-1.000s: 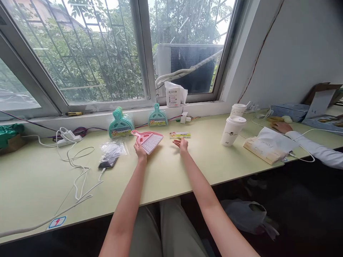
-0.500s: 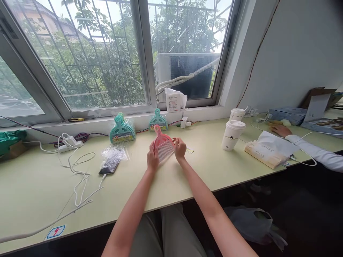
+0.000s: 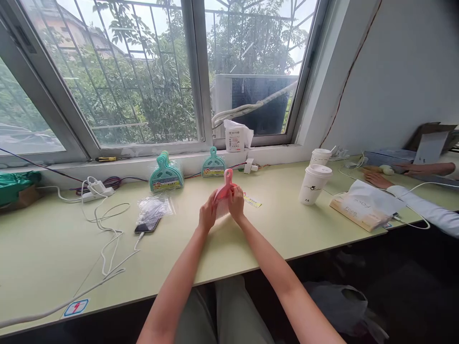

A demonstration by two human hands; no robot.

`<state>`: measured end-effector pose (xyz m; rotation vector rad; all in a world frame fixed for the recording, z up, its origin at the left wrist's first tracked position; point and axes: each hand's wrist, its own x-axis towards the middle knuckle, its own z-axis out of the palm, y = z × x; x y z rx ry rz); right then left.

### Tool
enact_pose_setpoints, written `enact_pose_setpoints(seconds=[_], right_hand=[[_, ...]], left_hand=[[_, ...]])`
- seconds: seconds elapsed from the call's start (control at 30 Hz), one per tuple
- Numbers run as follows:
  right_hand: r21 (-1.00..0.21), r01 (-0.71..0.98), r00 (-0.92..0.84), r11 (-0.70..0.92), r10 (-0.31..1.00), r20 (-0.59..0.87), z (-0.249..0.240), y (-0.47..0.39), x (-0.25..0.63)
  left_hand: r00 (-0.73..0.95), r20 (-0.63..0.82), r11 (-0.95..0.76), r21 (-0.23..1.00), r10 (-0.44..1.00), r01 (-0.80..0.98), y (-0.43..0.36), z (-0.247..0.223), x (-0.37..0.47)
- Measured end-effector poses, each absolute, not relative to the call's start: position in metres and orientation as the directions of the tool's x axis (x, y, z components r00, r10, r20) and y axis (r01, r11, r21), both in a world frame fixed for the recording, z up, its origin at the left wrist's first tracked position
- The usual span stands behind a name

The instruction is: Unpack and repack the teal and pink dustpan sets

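A small pink brush and dustpan set [image 3: 224, 192] stands over the table between my hands, handle up and pale bristles down. My left hand [image 3: 208, 211] grips its left side, fingers closed round the edge. On the right side my right hand [image 3: 236, 203] is closed on the same set. Just right of my right hand lies a yellow printed card [image 3: 253, 201]. Several green sets [image 3: 165, 173] in clear wrap stand at the back left, and one more green set [image 3: 213, 163] stands behind the pink one.
Crumpled clear bags [image 3: 154, 206] lie over a phone [image 3: 147, 225] with a white cable. On the right are a lidded paper cup [image 3: 314, 185], a tissue pack [image 3: 362, 205] and another person's hands [image 3: 378, 179]. A white box [image 3: 235, 137] sits on the sill.
The pink set has moved slightly right and turned, so it shows narrower, and my hands are closer together. Another hand has appeared at the far right.
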<state>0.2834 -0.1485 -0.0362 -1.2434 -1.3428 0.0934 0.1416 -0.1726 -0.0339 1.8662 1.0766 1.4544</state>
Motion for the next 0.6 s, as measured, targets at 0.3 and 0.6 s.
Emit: enact_pose_setpoints(seconds=[0.3, 0.6], right_hand=[[-0.7, 0.63, 0.418, 0.337, 0.612, 0.671, -0.032, -0.148, 0.286], [-0.506, 0.778, 0.239, 0.373, 0.57, 0.786, -0.017, -0.163, 0.264]], left_hand=[[0.118, 0.526, -0.539, 0.814, 0.842, 0.216, -0.162, -0.019, 0.14], [-0.13, 0.689, -0.577, 0.682, 0.713, 0.449, -0.159, -0.012, 0.118]])
